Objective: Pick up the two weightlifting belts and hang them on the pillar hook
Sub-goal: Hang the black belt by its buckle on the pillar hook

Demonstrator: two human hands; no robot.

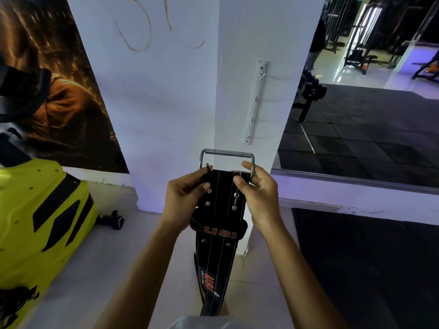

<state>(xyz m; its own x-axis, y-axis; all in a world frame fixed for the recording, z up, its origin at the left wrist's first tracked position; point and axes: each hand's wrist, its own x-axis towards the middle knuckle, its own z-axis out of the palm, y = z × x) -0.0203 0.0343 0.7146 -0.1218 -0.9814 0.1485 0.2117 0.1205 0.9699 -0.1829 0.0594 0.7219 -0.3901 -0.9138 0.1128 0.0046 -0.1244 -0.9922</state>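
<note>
**Tech A:** Head view. Report grip state and belt location.

**Tech B:** Both hands hold one black belt [219,198] at its buckle end, in front of the white pillar [237,91]. The left hand [184,198] pinches the belt's 9 o'clock edge, thumb on the face. The right hand [257,194] is closed on the 3 o'clock edge, index finger hooked at the side bar of the steel buckle [226,160], thumb beside the prong. The rest of the belt hangs toward 6 o'clock, between the forearms. Whether a second belt lies behind the first cannot be told; a second strip shows low down, but it may be the same belt folded.

**Tech A:** Hook location?

**Tech B:** The hook rail [255,102] is fixed to the pillar at 1 o'clock from the buckle, clear of it. Several small pegs project from it. The belt is not yet hung.

**Tech A:** Failure modes from this position?

**Tech B:** Judged risks only. The pegs look short; a wide buckle frame may seat shallowly and slide off on release. The hanging length is heavy and may swing, pulling the buckle sideways. A loose prong may catch a peg and block seating. Both hands are occupied, so a second belt would need separate handling.
</note>
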